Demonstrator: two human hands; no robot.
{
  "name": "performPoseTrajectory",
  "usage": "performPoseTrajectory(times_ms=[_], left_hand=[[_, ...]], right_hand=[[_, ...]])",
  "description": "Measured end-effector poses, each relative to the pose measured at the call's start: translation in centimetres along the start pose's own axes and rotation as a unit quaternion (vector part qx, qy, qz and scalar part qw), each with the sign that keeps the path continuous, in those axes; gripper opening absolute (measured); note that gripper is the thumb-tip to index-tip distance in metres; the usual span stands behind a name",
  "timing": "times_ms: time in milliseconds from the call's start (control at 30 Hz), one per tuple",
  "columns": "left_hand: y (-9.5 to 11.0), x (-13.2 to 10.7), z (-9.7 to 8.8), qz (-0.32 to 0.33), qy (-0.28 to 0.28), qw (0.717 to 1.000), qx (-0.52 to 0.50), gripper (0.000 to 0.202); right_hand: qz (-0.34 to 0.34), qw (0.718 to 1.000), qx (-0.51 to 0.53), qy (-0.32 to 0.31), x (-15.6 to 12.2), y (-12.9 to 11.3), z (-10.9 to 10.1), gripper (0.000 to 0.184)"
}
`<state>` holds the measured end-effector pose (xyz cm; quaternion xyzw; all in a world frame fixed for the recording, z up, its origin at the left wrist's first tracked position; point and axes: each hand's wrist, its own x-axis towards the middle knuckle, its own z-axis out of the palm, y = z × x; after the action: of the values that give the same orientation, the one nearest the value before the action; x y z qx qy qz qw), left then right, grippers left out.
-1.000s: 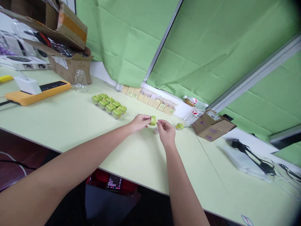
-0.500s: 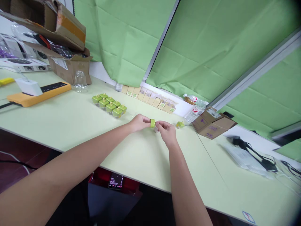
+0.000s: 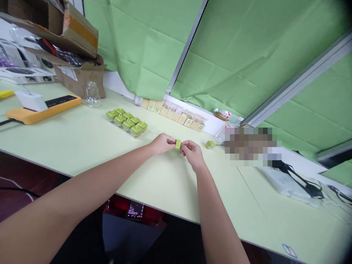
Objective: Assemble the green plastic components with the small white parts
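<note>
My left hand (image 3: pixel 162 143) pinches a small green lid (image 3: pixel 178 144) on its edge, above the table. From the other side, my right hand (image 3: pixel 193 152) has its thumb and fingers pressed together at the lid's face; whatever small part they hold is hidden. To the left stand several small clear containers with green lids (image 3: pixel 136 130) and yellow loops on top, grouped in rows. A clear piece (image 3: pixel 161 132) lies just behind my left hand. Right of my right hand sits another green-lidded piece (image 3: pixel 210 144).
Small cardboard boxes (image 3: pixel 173 113) line the wall behind. An orange power strip (image 3: pixel 44 110), a clear jar (image 3: pixel 92 96) and cardboard cartons (image 3: pixel 79 79) occupy the left. Plastic bottles (image 3: pixel 227 116), a blurred-out patch and black straps (image 3: pixel 305 185) are at the right. A phone (image 3: pixel 135 210) lies below the table edge.
My right hand has shifted slightly left against the green lid, and its fingers have curled a little. A pale piece seen under the right fingers before is now mostly out of sight.
</note>
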<state>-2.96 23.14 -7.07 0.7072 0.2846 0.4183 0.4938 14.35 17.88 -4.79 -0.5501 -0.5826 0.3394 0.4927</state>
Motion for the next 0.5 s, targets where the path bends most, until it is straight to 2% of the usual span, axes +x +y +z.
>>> performPoseTrajectory(times_ms=[167, 300, 500], left_hand=[[-0.1, 0.2, 0.0, -0.014, 0.023, 0.999, -0.027, 0.036], [0.5, 0.2, 0.2, -0.014, 0.055, 0.998, -0.011, 0.030], [1.1, -0.2, 0.4, 0.029, 0.037, 0.997, 0.068, 0.018]], right_hand=[[-0.005, 1.000, -0.002, 0.007, 0.0, 0.0, 0.2, 0.027], [0.006, 1.000, 0.016, 0.018, -0.2, -0.7, 0.5, 0.038], [0.001, 0.999, 0.032, -0.034, -0.6, -1.0, 1.1, 0.046]])
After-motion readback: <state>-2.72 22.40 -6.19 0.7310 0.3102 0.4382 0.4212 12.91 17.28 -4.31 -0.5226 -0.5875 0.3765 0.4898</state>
